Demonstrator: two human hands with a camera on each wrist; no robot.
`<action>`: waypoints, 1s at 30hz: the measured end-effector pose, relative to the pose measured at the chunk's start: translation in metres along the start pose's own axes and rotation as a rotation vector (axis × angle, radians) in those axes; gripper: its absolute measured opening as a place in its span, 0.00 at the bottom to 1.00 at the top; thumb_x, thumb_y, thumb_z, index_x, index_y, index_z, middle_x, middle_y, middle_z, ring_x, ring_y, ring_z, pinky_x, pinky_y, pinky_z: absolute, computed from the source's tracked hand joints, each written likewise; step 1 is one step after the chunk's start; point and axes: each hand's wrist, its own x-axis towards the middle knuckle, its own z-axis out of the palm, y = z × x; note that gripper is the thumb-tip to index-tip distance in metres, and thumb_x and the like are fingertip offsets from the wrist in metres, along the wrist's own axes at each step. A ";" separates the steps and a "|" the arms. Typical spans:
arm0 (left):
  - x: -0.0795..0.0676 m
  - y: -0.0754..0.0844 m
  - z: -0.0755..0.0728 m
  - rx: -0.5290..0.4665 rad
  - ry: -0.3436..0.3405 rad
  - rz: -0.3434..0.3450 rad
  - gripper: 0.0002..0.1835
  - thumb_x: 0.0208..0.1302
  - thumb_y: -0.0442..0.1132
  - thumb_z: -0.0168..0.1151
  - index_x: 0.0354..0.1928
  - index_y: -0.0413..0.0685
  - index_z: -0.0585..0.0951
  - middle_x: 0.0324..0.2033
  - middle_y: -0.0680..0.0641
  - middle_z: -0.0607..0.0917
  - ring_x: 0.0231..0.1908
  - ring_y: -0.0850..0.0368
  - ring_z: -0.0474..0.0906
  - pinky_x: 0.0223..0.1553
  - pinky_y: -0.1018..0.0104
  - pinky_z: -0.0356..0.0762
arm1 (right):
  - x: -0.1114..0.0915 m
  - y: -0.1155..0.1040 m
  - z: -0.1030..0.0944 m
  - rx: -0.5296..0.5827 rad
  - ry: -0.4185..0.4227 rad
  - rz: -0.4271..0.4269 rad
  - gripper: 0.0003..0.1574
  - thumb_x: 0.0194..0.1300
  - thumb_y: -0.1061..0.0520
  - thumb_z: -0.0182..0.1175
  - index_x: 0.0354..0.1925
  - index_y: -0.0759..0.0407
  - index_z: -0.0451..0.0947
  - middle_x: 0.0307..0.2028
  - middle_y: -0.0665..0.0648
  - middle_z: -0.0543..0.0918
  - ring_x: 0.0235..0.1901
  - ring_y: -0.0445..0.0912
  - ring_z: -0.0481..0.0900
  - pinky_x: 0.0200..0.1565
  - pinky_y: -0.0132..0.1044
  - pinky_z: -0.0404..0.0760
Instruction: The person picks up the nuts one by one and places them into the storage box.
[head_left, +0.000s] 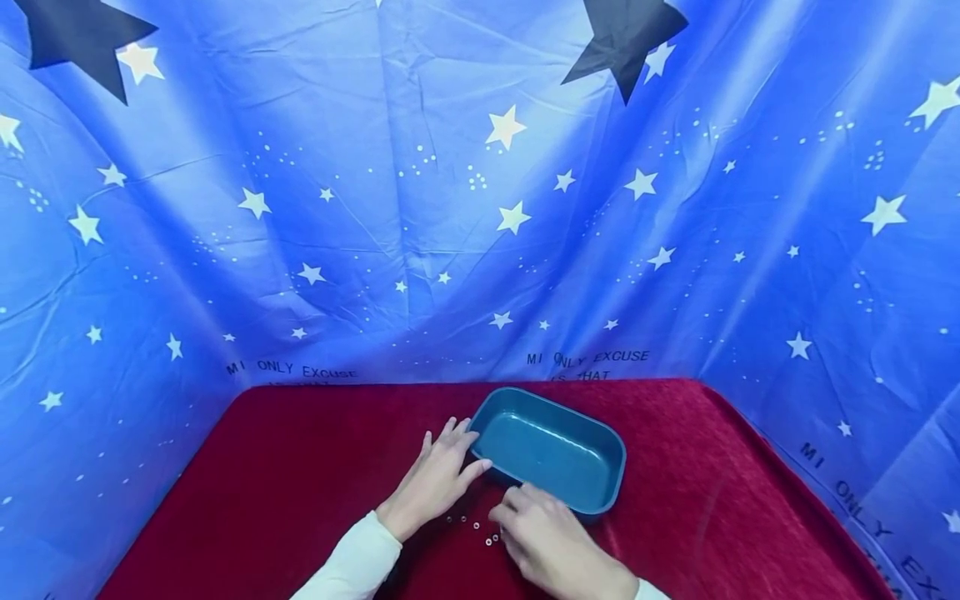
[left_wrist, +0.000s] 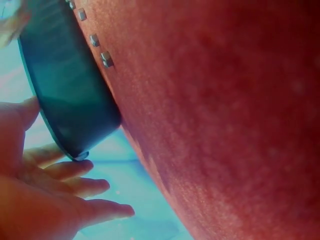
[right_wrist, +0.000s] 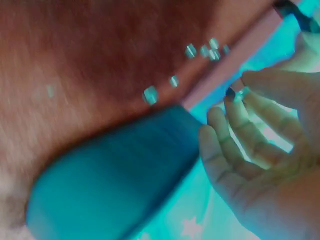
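Note:
A teal plastic tray with rounded corners stands on the red cloth. My left hand rests against its left corner, the fingers fairly straight and spread along the rim, as the left wrist view also shows. My right hand is just in front of the tray's near wall. In the right wrist view, its thumb and forefinger pinch a small shiny metal nut. Several loose hex nuts lie on the cloth between my hands, near the tray; one nut shows clearly in the left wrist view.
The table is covered in dark red plush cloth, with its right edge sloping away. A blue curtain printed with stars and lettering hangs behind and along both sides.

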 end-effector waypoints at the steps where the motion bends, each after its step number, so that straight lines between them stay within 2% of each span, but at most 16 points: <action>1: 0.001 0.000 0.000 -0.001 0.004 0.002 0.31 0.74 0.56 0.57 0.67 0.40 0.75 0.71 0.36 0.69 0.73 0.34 0.59 0.65 0.25 0.55 | 0.002 0.005 -0.004 0.004 0.054 0.006 0.11 0.57 0.58 0.71 0.40 0.50 0.86 0.35 0.47 0.80 0.36 0.42 0.76 0.38 0.37 0.82; 4: 0.002 0.001 -0.001 0.003 0.003 -0.002 0.31 0.74 0.56 0.57 0.67 0.41 0.75 0.71 0.37 0.69 0.73 0.35 0.59 0.65 0.25 0.55 | 0.006 0.027 -0.015 0.004 0.169 0.047 0.16 0.53 0.60 0.74 0.42 0.52 0.86 0.37 0.48 0.82 0.40 0.43 0.78 0.40 0.40 0.83; 7: 0.003 0.001 -0.002 -0.002 0.001 -0.009 0.32 0.73 0.57 0.57 0.67 0.41 0.75 0.71 0.37 0.69 0.73 0.35 0.58 0.65 0.25 0.55 | 0.008 0.051 -0.019 -0.013 0.203 0.120 0.19 0.51 0.62 0.75 0.43 0.54 0.87 0.37 0.49 0.83 0.40 0.44 0.78 0.40 0.40 0.83; 11: 0.002 0.001 -0.001 -0.009 -0.019 -0.031 0.33 0.73 0.59 0.57 0.68 0.42 0.74 0.72 0.39 0.68 0.74 0.35 0.57 0.66 0.26 0.54 | 0.003 0.076 -0.013 -0.035 0.146 0.236 0.20 0.52 0.61 0.76 0.45 0.54 0.86 0.36 0.49 0.83 0.39 0.44 0.77 0.41 0.41 0.83; 16: 0.000 0.001 0.000 -0.012 -0.023 -0.040 0.34 0.73 0.59 0.55 0.69 0.42 0.74 0.73 0.40 0.68 0.75 0.36 0.56 0.67 0.27 0.53 | -0.005 0.092 0.001 -0.042 0.079 0.311 0.18 0.53 0.64 0.74 0.45 0.56 0.87 0.35 0.52 0.84 0.38 0.48 0.79 0.42 0.45 0.83; 20: -0.001 0.001 0.001 -0.016 -0.012 -0.035 0.33 0.73 0.59 0.56 0.68 0.41 0.74 0.72 0.39 0.68 0.74 0.35 0.56 0.67 0.26 0.53 | -0.007 0.099 0.009 -0.041 0.029 0.339 0.16 0.54 0.67 0.71 0.43 0.58 0.87 0.32 0.54 0.84 0.36 0.49 0.78 0.42 0.46 0.82; 30: 0.000 0.001 0.002 -0.024 -0.013 -0.034 0.33 0.74 0.58 0.56 0.69 0.40 0.74 0.73 0.39 0.67 0.75 0.35 0.54 0.67 0.26 0.52 | -0.006 0.110 0.014 -0.030 -0.101 0.354 0.12 0.51 0.70 0.68 0.34 0.59 0.86 0.23 0.54 0.79 0.27 0.50 0.73 0.33 0.44 0.76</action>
